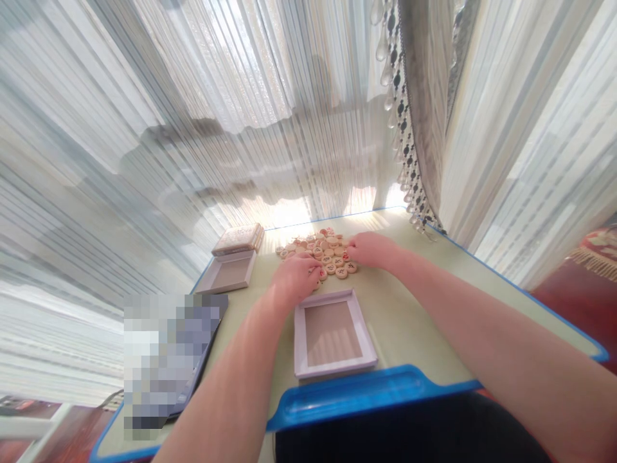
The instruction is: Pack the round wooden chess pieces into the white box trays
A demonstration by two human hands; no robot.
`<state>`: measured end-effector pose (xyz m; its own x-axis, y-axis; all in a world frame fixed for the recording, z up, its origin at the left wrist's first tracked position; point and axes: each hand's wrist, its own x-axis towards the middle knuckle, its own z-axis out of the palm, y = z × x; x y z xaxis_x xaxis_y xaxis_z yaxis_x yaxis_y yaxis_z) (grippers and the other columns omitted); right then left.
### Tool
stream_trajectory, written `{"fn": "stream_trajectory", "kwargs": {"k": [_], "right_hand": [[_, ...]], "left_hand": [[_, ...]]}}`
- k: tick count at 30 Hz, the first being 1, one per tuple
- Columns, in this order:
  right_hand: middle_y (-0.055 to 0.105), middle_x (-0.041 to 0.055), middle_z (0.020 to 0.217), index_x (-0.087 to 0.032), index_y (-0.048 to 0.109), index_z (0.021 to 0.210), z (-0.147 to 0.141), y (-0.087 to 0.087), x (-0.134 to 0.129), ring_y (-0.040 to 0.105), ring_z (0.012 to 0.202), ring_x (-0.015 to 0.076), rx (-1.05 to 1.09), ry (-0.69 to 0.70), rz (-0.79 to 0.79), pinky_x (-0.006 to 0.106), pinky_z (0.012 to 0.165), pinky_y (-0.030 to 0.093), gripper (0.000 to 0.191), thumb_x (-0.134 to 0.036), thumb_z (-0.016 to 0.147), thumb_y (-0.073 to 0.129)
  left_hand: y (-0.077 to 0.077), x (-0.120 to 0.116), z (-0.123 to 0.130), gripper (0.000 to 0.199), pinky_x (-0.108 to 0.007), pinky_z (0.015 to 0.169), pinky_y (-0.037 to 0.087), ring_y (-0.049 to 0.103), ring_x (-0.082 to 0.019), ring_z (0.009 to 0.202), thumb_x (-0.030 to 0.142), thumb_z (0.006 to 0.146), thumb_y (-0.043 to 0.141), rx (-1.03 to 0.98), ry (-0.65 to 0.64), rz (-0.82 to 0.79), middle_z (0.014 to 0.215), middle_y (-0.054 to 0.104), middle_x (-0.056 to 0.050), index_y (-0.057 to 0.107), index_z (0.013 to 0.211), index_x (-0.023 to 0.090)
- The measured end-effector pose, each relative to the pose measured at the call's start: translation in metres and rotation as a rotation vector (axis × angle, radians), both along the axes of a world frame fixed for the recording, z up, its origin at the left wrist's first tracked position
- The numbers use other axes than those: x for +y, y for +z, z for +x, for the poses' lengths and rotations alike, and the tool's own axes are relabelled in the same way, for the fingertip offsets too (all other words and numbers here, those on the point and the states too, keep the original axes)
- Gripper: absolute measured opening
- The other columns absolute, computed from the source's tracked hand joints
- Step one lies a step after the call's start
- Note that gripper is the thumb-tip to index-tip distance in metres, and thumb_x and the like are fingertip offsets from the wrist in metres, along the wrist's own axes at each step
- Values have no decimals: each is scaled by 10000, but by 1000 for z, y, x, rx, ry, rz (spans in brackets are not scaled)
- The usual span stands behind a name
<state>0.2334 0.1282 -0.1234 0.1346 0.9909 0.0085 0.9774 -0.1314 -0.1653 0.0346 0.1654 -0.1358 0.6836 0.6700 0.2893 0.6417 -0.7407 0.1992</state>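
Observation:
Round wooden xiangqi pieces (330,268) with red and dark characters lie in a loose pile toward the far side of the table. My left hand (296,278) is at the pile's near left edge, its fingers curled down over a piece. At the right edge, my right hand (370,249) has its fingers bent together against the pile; what its fingertips hold is hidden. An open, shallow white box (299,341) with a brown inside lies between my forearms, nearer to me than the pieces.
A second shallow box (251,269) lies at the left edge, with a closed patterned box (238,238) behind it. A blurred-out tablet-like device (193,360) lies at the left. The folding table (409,308) has a blue rim; curtains (289,148) hang behind it.

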Motion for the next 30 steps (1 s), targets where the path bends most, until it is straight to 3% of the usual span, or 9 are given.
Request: {"fn": "stream_trajectory", "kwargs": {"k": [5,13,21,25,30], "right_hand": [[673,69,987,-222,681,898,0,2,-2,597,878,231,-19,-66,39,290,636,427,276,-295,775,445],[658,58,1071,-289,619,1114,-16,-7,-2,593,940,230,-2,24,137,305,711,441,373,-389,851,375],[675,53,989,-256,678,959,-15,-4,-3,598,888,209,11,-19,97,289,698,436,310,-312,814,410],[666,61,999,-253,660,988,-13,-5,-1,598,871,216,29,-67,99,290,674,433,305,-329,766,466],[671,57,976,-252,681,899,-10,-9,3,594,877,221,36,-60,80,295,686,431,280,-377,753,477]], "left_hand": [[-2,1,0,270,-319,881,446,545,-209,957,302,805,477,2,36,21,977,644,-32,720,907,239],[-2,2,-1,262,-297,843,456,556,-187,908,328,797,479,32,-5,1,934,626,-18,731,863,298],[-1,1,0,240,-275,891,449,561,-183,970,348,774,516,12,5,-86,1046,618,6,734,870,317],[-2,2,-1,243,-266,884,457,572,-180,965,344,772,510,16,16,-93,1047,624,11,735,859,310],[-3,2,0,306,-262,877,465,588,-171,944,308,803,460,23,19,-67,1072,623,0,696,996,291]]}}
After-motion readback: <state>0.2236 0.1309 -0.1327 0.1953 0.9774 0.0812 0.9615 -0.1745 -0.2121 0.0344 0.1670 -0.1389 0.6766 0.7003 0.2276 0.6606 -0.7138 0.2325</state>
